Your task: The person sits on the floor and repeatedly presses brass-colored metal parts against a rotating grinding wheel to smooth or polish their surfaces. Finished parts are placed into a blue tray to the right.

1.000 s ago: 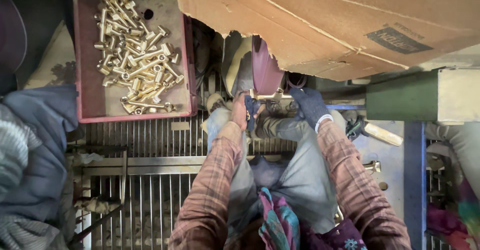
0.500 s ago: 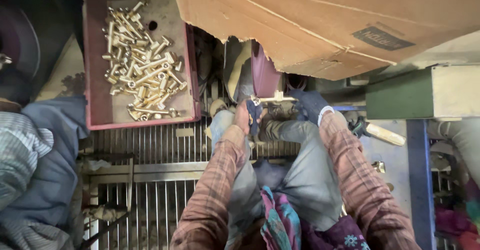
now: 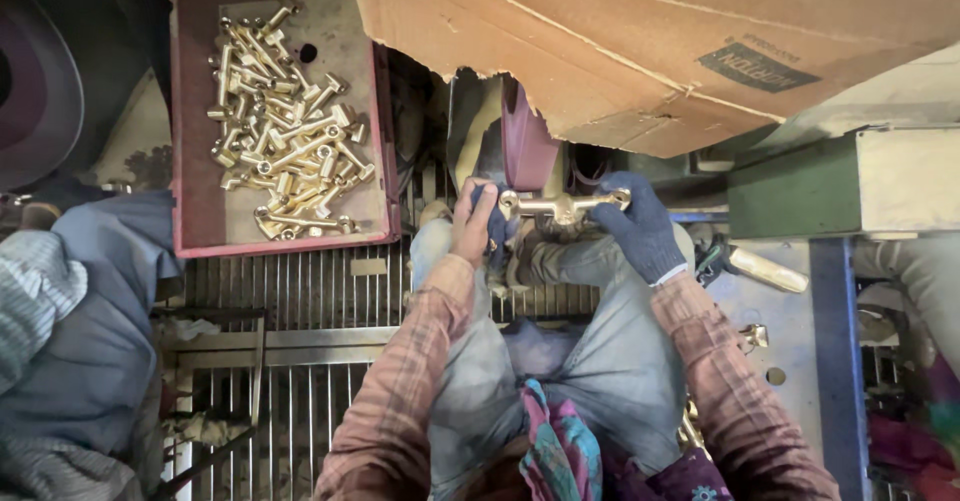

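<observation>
setting: cramped metal workshop, steel grating floor (image 3: 300, 291) underfoot, torn cardboard sheet (image 3: 640, 41) hanging over the work spot as a guard.
machine: dark red polishing wheel (image 3: 525, 146) edge-on, half hidden under the cardboard; green machine housing (image 3: 800, 186) to the right.
workpiece: brass fitting (image 3: 562, 204), bar-shaped with knobbed ends, held level just below the wheel; contact with the wheel can't be confirmed from this angle.
left hand (image 3: 472, 223): bare, closed on the fitting's left end with a dark scrap of cloth under the fingers.
right hand (image 3: 638, 223): in a blue knit glove, clamped on the right end. Hands apart, one per end.
handling: solid metal, so stiff and probably weighty for its bulk; polished brass looks slick, and likely warm off a wheel. Best held at both ends, middle left free, which matches the present grip.
stock: red plastic crate (image 3: 200, 201) to the left, holding a heap of similar brass fittings (image 3: 285, 136).
nearby: another person's blue-grey sleeve (image 3: 90, 321) at far left.
</observation>
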